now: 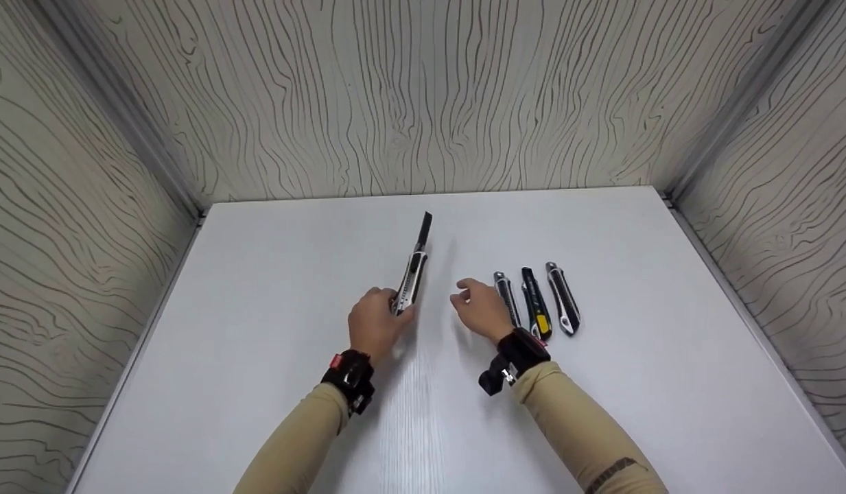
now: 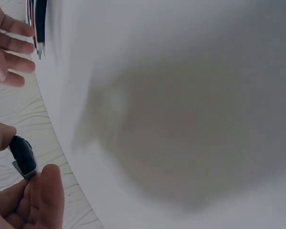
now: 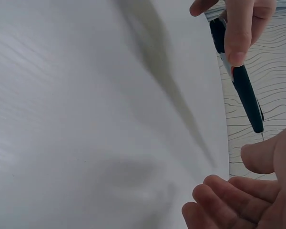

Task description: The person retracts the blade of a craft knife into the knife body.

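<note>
My left hand (image 1: 377, 321) grips a snap-off utility knife (image 1: 411, 280) by the butt end of its silver-and-black handle. A long dark blade (image 1: 424, 230) stands out of it, pointing at the far wall. In the left wrist view, the knife's dark butt (image 2: 24, 156) shows between thumb and fingers. My right hand (image 1: 483, 310) holds nothing; its fingers are loosely bent, beside the knife on the left of a row of three. That grey knife (image 1: 504, 296) is partly hidden by the hand. Beside it lie a black-and-yellow knife (image 1: 536, 305) and another silver-and-black knife (image 1: 564, 300).
A white table (image 1: 258, 274) lies under both hands. Wood-grain patterned panels (image 1: 409, 96) rise behind it and on both sides, with grey metal posts (image 1: 114, 103) at the corners. Black wrist cameras (image 1: 350, 376) are strapped on both wrists.
</note>
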Demonstrator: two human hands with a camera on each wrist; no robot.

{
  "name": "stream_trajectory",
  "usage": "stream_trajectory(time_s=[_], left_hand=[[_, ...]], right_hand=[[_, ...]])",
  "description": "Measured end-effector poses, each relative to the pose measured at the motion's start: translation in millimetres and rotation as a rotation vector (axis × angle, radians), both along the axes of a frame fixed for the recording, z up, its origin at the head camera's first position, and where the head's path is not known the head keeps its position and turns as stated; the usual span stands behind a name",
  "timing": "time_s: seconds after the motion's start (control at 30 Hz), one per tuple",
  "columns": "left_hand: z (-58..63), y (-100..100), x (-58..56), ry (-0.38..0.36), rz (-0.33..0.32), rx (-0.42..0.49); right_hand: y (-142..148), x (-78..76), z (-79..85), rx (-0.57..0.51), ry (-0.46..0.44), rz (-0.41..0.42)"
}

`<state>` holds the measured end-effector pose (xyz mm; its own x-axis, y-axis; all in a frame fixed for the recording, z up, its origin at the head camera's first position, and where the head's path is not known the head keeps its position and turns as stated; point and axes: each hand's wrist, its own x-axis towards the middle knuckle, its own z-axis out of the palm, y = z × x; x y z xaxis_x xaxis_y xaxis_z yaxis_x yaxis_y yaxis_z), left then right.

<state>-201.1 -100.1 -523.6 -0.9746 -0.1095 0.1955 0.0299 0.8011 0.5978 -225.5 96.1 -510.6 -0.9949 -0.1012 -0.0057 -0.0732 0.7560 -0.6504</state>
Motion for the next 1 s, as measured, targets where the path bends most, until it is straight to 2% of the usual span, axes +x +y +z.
stream_trajectory(time_s=[0.27, 0.5, 0.6, 0.73, 0.8, 0.9, 1.0], left_hand=[[-3.2, 26, 8.6, 0.076, -0.084, -0.054], [-6.3, 37, 16.5, 0.061, -0.123, -0.060], [-6.9, 41, 19.8, 0.057, -0.140, -0.054], [-7.6, 46, 24.0, 0.060, -0.154, -0.049], [-8.6, 48, 26.0, 0.064, -0.155, -0.049], [-11.3, 50, 28.3, 0.074, -0.148, -0.045], [-14.7, 52, 29.6, 0.100, -0.141, -0.044]], right_hand=[[6, -6.5, 7.5, -0.001, 0.011, -0.011], [8, -10.4, 10.2, -0.056, -0.032, -0.028], [9, -12.6, 8.8, -0.174, -0.108, -0.056], [10, -15.7, 5.5, -0.429, -0.250, -0.124], [10, -16.6, 4.1, -0.515, -0.283, -0.157], [10, -17.5, 2.9, -0.572, -0.301, -0.181], [9, -18.4, 2.9, -0.582, -0.306, -0.188]])
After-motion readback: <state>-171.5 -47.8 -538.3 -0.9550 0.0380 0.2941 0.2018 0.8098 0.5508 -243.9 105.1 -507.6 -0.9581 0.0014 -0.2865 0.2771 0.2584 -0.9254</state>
